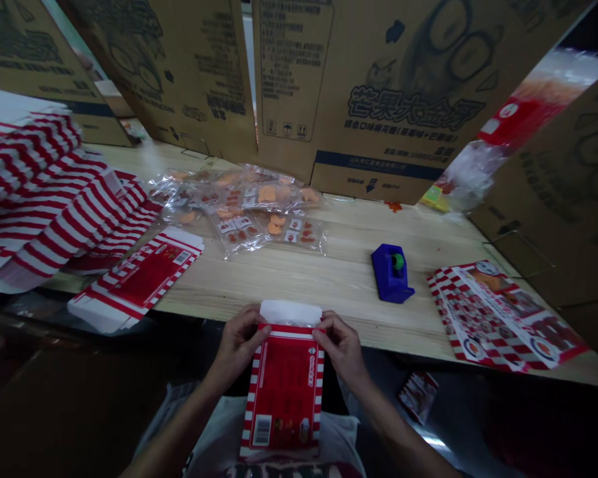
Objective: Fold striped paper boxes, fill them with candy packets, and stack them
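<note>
The left hand [240, 340] had its fingers clamped on the upper left corner of a red-and-white carton [286, 388], and the right hand [343, 344] had its fingers clamped on the upper right corner. The carton hung between and below the fingers, over the person's lap; its white flap [292, 311] stood up between the fingertips, and a barcode [262, 430] showed well below the left fingers. Beyond the fingers, on the pale wooden surface [349, 305], lay a heap of clear packets [259, 199] with orange pieces inside. A blue tape dispenser [389, 279] with a green roll [397, 261] stood ahead and to the right of the right fingers. Farther right of them lay overlapping printed sheets [503, 315]. Left of the left fingers was a stack of flat cartons [144, 275], and beyond it a pile of striped cartons [44, 206]. Large cardboard boxes [379, 106] stood farthest ahead of the fingers. Contents of the held carton could not be determined.
</note>
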Demonstrator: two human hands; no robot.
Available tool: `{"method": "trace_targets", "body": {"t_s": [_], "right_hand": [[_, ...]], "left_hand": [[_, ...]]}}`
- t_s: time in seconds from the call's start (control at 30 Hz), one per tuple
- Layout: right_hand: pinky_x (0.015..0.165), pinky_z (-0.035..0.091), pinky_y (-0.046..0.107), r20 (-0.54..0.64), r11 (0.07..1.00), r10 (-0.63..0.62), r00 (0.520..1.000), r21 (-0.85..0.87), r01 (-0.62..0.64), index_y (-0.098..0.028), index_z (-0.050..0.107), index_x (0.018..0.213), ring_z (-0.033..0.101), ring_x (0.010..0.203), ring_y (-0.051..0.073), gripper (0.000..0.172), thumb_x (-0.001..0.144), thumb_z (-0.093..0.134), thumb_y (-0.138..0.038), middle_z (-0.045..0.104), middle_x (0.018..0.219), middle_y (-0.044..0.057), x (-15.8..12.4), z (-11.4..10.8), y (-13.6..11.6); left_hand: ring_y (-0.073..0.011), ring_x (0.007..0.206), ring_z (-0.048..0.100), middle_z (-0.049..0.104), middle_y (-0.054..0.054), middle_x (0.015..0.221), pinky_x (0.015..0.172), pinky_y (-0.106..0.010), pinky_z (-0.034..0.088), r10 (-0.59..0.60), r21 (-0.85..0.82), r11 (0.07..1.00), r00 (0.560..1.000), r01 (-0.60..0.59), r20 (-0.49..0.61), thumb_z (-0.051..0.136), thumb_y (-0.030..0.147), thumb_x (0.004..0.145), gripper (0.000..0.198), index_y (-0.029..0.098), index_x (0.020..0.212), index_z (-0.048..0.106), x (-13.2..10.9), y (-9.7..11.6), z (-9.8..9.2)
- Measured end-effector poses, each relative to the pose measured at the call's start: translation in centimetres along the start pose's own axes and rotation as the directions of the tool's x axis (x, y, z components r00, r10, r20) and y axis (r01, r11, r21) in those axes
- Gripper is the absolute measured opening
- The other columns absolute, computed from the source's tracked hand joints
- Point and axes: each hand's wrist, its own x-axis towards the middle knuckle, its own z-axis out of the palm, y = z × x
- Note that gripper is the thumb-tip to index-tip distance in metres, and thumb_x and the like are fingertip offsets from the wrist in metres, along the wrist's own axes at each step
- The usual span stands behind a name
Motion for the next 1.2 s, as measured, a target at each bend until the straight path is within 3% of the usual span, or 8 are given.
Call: {"method": "trace_targets", "body": {"t_s": [0.07,0.2,0.27,0.37,0.5,0.73,1.0,1.2], "right_hand": [[0.061,0.041,0.025,-0.007,0.993,0.068,0.998,0.094,-0.067,-0.023,0.058,0.079,0.051,0.067,0.014,0.015,0.078,0.071,-0.030,0.051,0.075,-0.003,0.3,0.0,-0.3],[0.061,0.044,0.025,0.078,0.968,0.170,0.982,0.173,-0.181,-0.027,0.060,0.110,0.055,0.070,0.015,0.039,0.074,0.076,-0.033,0.054,0.080,-0.003,0.8,-0.4,-0.6],[0.064,0.045,0.027,0.126,0.983,0.138,0.982,0.106,-0.152,-0.023,0.068,0.100,0.056,0.073,0.016,0.028,0.075,0.075,-0.036,0.056,0.082,0.000,0.9,-0.7,-0.5],[0.072,0.048,0.031,0.153,0.996,0.058,0.986,0.054,-0.067,-0.022,0.073,0.082,0.060,0.081,0.020,0.017,0.078,0.072,-0.038,0.062,0.087,0.004,0.8,-1.0,-0.3],[0.086,0.048,0.037,0.170,0.994,0.079,0.982,0.061,-0.091,-0.022,0.075,0.084,0.063,0.099,0.024,0.027,0.087,0.061,-0.044,0.069,0.103,0.008,0.7,-1.1,-0.4],[0.075,0.053,0.033,0.244,0.988,0.151,0.958,-0.064,-0.139,-0.020,0.071,0.083,0.068,0.082,0.021,0.017,0.075,0.074,-0.035,0.073,0.088,0.005,1.5,-1.3,-1.2],[0.053,0.046,0.024,0.345,0.980,0.189,0.919,-0.132,-0.152,-0.018,0.069,0.068,0.060,0.057,0.015,0.019,0.075,0.073,-0.035,0.068,0.064,0.000,3.8,-1.4,-3.9],[0.050,0.045,0.024,0.360,0.978,0.209,0.909,-0.081,-0.193,-0.016,0.067,0.065,0.058,0.052,0.014,0.026,0.073,0.075,-0.040,0.066,0.059,0.000,4.4,-1.1,-3.6]], "left_hand": [[-0.0160,0.081,0.059,0.060,-0.003,0.088,0.073,-0.026,0.046,-0.047,-0.093,0.995,0.999,0.046,-0.004,0.067,0.028,0.080,0.018,0.017,0.070,0.059,-0.1,0.2,0.1],[-0.0108,0.067,0.053,0.054,0.002,0.075,0.062,-0.022,0.044,-0.133,-0.210,0.971,0.989,0.118,-0.057,0.072,0.027,0.075,0.020,0.018,0.077,0.055,-0.3,0.0,0.2],[-0.0109,0.068,0.055,0.055,0.003,0.079,0.062,-0.022,0.045,-0.141,-0.230,0.966,0.987,0.118,-0.083,0.072,0.027,0.075,0.025,0.020,0.091,0.054,-0.3,0.1,0.1],[-0.0145,0.076,0.058,0.057,-0.002,0.086,0.067,-0.026,0.047,-0.093,-0.107,0.990,0.995,0.096,0.032,0.067,0.029,0.080,0.026,0.020,0.103,0.060,-0.1,0.5,-0.5],[-0.0185,0.083,0.059,0.059,-0.006,0.087,0.072,-0.030,0.048,-0.009,0.094,0.996,0.988,-0.006,0.157,0.064,0.032,0.083,0.016,0.017,0.084,0.070,0.0,1.0,-1.0],[-0.0151,0.068,0.058,0.062,-0.003,0.072,0.065,-0.028,0.044,-0.061,0.303,0.953,0.988,0.015,0.141,0.063,0.027,0.081,0.013,0.018,0.076,0.071,0.5,2.3,-1.1],[-0.0155,0.058,0.061,0.070,-0.005,0.063,0.058,-0.025,0.046,-0.319,0.094,0.948,0.907,0.304,0.274,0.073,0.031,0.068,0.018,0.013,0.068,0.072,3.4,3.5,-2.6],[-0.0147,0.055,0.059,0.069,-0.004,0.060,0.056,-0.025,0.044,-0.329,0.109,0.944,0.882,0.311,0.337,0.070,0.031,0.071,0.019,0.013,0.067,0.072,4.1,3.1,-2.7]]}}
